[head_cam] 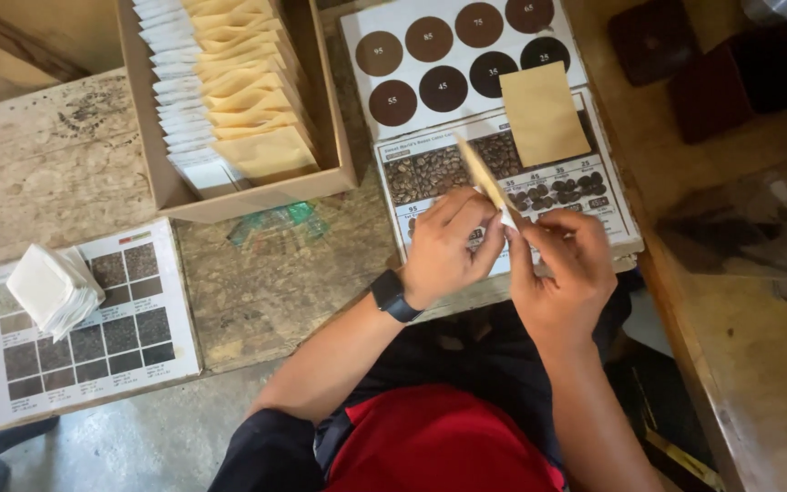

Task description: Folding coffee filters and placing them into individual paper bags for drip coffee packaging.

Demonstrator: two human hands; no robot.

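Note:
My left hand (448,244) pinches the lower end of a thin tan paper packet (479,175) seen edge-on, tilted up and to the left. My right hand (562,264) meets it at the packet's bottom, fingertips on a small white piece (508,219) there. Both hands hover over a printed chart of roasted coffee beans (439,171). A flat tan packet (544,114) lies on the charts just beyond my right hand. A black watch (391,295) is on my left wrist.
A cardboard box (175,191) holds rows of white and tan packets (229,82). A white card with brown circles (430,55) lies behind the bean chart. At left, a stack of white filter bags (52,287) rests on a sheet of grey swatches (93,346). A wooden bench edge (685,337) runs on the right.

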